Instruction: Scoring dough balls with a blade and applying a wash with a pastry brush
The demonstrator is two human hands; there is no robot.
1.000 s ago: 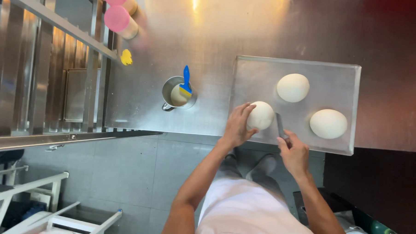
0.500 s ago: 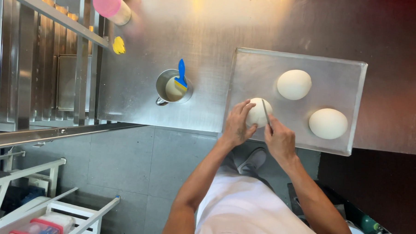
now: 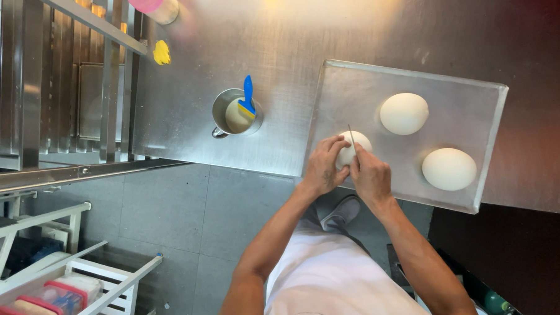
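On the steel tray [image 3: 479, 146], left hand [image 3: 323, 165] cups smooth round dough [image 3: 350, 147]; right hand [image 3: 369, 176] pinches thin blade [image 3: 352, 138].

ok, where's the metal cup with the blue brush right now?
In the head view the metal cup stands on the steel table, left of the baking tray and of both hands, with the blue brush resting in it.

Open counter [image 3: 284, 33] lies beyond my tray [image 3: 462, 102]; two dough balls [image 3: 404, 113] fill its right half, a metal cup [image 3: 235, 114] stands left, a rack [image 3: 53, 75] farther left.
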